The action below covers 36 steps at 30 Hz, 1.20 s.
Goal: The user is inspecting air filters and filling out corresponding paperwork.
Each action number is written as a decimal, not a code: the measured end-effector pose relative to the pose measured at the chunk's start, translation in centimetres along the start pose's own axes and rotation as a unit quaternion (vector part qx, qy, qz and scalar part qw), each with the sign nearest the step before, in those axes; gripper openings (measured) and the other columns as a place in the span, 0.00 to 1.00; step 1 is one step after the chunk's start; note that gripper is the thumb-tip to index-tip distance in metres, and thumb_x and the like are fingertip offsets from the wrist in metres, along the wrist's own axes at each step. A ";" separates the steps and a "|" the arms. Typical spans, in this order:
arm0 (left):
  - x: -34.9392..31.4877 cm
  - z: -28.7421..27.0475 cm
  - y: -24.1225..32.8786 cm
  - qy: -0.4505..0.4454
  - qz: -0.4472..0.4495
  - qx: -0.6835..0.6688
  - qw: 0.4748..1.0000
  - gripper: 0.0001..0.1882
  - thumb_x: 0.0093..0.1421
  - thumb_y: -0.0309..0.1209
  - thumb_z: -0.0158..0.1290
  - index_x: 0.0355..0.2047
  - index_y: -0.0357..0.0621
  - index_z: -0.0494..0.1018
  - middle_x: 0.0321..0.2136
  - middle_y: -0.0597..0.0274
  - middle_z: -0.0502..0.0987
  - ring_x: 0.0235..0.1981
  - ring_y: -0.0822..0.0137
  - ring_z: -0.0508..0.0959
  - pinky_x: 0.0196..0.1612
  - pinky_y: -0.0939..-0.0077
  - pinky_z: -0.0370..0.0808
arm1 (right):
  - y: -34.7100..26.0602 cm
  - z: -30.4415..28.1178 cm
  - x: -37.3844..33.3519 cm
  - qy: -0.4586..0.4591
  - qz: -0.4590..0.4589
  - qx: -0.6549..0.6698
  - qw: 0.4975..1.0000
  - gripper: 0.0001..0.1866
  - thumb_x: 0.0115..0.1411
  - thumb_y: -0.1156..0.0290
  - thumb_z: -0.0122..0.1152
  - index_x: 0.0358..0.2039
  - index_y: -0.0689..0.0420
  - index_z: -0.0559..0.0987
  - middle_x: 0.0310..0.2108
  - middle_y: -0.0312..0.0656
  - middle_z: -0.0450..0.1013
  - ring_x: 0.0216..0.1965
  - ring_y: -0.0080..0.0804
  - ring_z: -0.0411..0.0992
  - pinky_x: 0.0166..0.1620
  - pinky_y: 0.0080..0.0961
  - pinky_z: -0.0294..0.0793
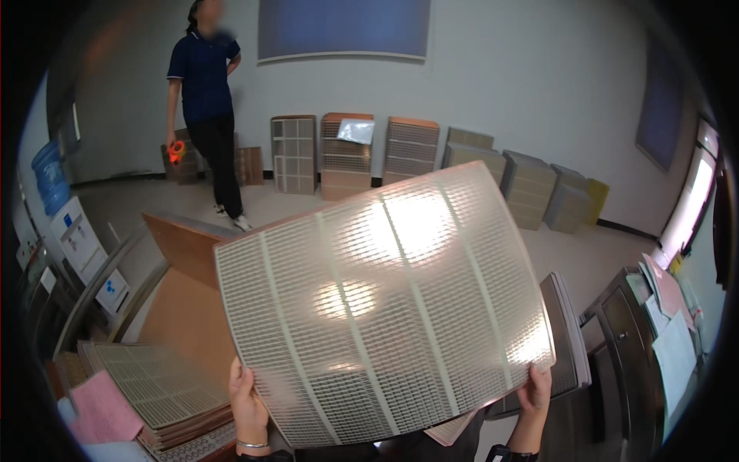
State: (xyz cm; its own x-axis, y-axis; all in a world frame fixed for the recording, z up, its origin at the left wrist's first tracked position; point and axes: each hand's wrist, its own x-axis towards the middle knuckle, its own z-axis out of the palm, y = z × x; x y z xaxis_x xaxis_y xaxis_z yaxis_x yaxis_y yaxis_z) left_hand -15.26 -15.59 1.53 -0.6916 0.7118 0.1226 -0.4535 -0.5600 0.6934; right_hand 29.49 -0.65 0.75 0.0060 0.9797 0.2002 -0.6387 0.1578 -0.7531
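Observation:
A large, glossy panel [362, 323] with a fine grid pattern and pale stripes is held up in front of me, tilted, with bright light reflected off it. My left hand [249, 404] is closed on its lower left edge, thumb on the near face. At the lower right corner, my right hand [535, 389] grips it the same way. The fingers behind the panel are hidden. Nearest to my left hand lies a stack of similar panels [146, 377], and a pink cloth [105, 406] rests at its side.
A person [206, 85] stands at the back left holding an orange tape dispenser [177, 152]. Several panel stacks [295, 154] line the far wall. At left are a brown board [185, 316] and a water dispenser [79, 235]. A dark cabinet [623, 331] with papers [673, 354] stands at right.

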 end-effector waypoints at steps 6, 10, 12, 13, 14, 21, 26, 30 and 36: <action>-0.3 -1.9 0.2 0.026 -0.017 0.027 0.999 0.19 0.63 0.25 0.41 0.54 0.32 0.59 0.48 0.52 0.69 0.48 0.64 0.71 0.52 0.71 0.68 | -0.8 1.9 -0.6 -0.044 0.042 -0.037 0.997 0.32 0.52 0.75 0.61 0.55 0.67 0.60 0.50 0.49 0.67 0.50 0.39 0.68 0.53 0.35 0.66; -0.7 -2.6 0.2 0.038 -0.027 0.031 0.998 0.19 0.64 0.26 0.39 0.54 0.33 0.59 0.47 0.51 0.69 0.47 0.63 0.71 0.51 0.70 0.69 | -1.0 1.7 -0.7 -0.076 0.072 -0.067 0.992 0.29 0.52 0.74 0.62 0.53 0.67 0.63 0.50 0.47 0.67 0.50 0.36 0.68 0.52 0.33 0.66; -0.8 -2.3 0.4 0.050 -0.030 0.040 0.997 0.19 0.64 0.26 0.39 0.54 0.33 0.59 0.47 0.51 0.69 0.47 0.62 0.71 0.51 0.68 0.69 | -1.0 2.0 -0.7 -0.080 0.073 -0.069 0.992 0.30 0.53 0.74 0.62 0.54 0.67 0.62 0.50 0.47 0.67 0.50 0.35 0.67 0.53 0.32 0.66; -1.2 -2.1 0.6 0.044 -0.037 0.042 0.997 0.19 0.64 0.26 0.39 0.54 0.33 0.59 0.47 0.51 0.69 0.47 0.62 0.71 0.51 0.68 0.69 | -1.1 2.2 -0.7 -0.094 0.080 -0.070 0.990 0.30 0.53 0.73 0.62 0.54 0.67 0.62 0.50 0.46 0.67 0.50 0.35 0.67 0.53 0.31 0.65; -2.0 -1.2 1.4 0.049 -0.056 0.093 0.993 0.20 0.64 0.30 0.40 0.55 0.33 0.59 0.50 0.50 0.66 0.50 0.60 0.67 0.54 0.67 0.64 | -1.0 2.8 -0.5 -0.110 0.081 -0.078 0.988 0.33 0.53 0.72 0.62 0.57 0.67 0.59 0.51 0.45 0.66 0.52 0.32 0.65 0.54 0.30 0.63; -2.5 -0.3 1.5 0.050 -0.104 0.153 0.981 0.24 0.63 0.34 0.43 0.57 0.36 0.56 0.56 0.51 0.61 0.55 0.56 0.62 0.57 0.64 0.58 | -1.2 2.7 -0.4 -0.125 0.107 -0.096 0.982 0.37 0.53 0.72 0.61 0.60 0.67 0.54 0.54 0.45 0.62 0.54 0.31 0.62 0.56 0.30 0.60; -2.6 1.2 1.4 0.057 -0.130 0.192 0.971 0.25 0.63 0.35 0.43 0.57 0.37 0.56 0.56 0.51 0.61 0.55 0.56 0.63 0.58 0.64 0.58 | -1.0 3.1 0.0 -0.127 0.076 -0.097 0.984 0.38 0.53 0.74 0.60 0.61 0.64 0.52 0.56 0.45 0.60 0.56 0.30 0.59 0.56 0.28 0.61; -2.7 0.0 1.5 0.064 -0.133 0.163 0.975 0.26 0.62 0.36 0.45 0.58 0.38 0.55 0.56 0.51 0.61 0.56 0.56 0.62 0.58 0.64 0.58 | 0.0 2.3 0.5 -0.141 0.094 -0.092 0.981 0.37 0.53 0.75 0.60 0.61 0.65 0.53 0.55 0.46 0.61 0.55 0.31 0.61 0.56 0.29 0.62; 1.0 -4.9 1.1 0.083 0.051 0.142 0.985 0.17 0.63 0.32 0.44 0.49 0.34 0.66 0.44 0.56 0.72 0.45 0.65 0.72 0.49 0.71 0.68 | -1.5 -1.4 2.1 -0.128 0.149 -0.077 0.977 0.37 0.56 0.47 0.56 0.48 0.73 0.68 0.36 0.46 0.75 0.29 0.28 0.74 0.34 0.25 0.75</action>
State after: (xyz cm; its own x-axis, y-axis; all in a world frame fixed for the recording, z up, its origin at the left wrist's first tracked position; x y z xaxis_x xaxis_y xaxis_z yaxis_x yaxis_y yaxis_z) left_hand -19.21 -17.53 -1.05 -0.8183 0.5658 0.1015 -0.2165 -0.4669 0.8574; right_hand 31.48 1.35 1.42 -0.3677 0.9253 0.0926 -0.4589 -0.0940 -0.8835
